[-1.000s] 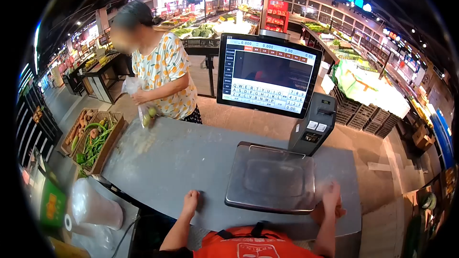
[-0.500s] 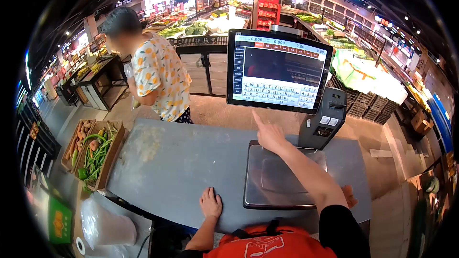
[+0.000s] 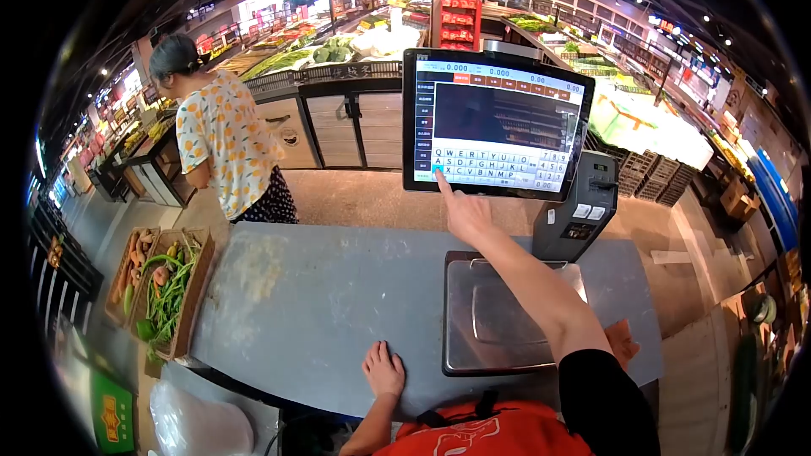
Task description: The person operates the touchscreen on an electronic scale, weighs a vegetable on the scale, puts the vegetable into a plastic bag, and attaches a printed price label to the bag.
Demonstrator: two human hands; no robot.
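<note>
Touchscreen [image 3: 507,110] stands beyond the far edge of the weighing platform [image 3: 481,329], far and a little left of my right forearm. Its long axis runs left to right, dipping slightly at the right. My right grip [image 3: 467,215] is much the nearer; the index finger [image 3: 444,185] points away from me at the screen's lower left corner, where one key of the on-screen keyboard [image 3: 481,166] shows blue (the tip covers part of it, so actual contact is hard to confirm). No object visible in this grip; how tightly the other fingers fold, I cannot tell.

Left grip [image 3: 384,369] lies on the surface [image 3: 329,295], fingers slightly spread, holding nothing, left of the platform and well apart from the screen.

Containers: two wicker baskets at the left end. The left basket [image 3: 116,314] holds orange roots, apparently carrots; the right basket [image 3: 197,300] holds long green vegetables, a reddish round item and a green pepper [image 3: 146,329] near its near end. Nothing is visible on the uncovered part of the platform.
</note>
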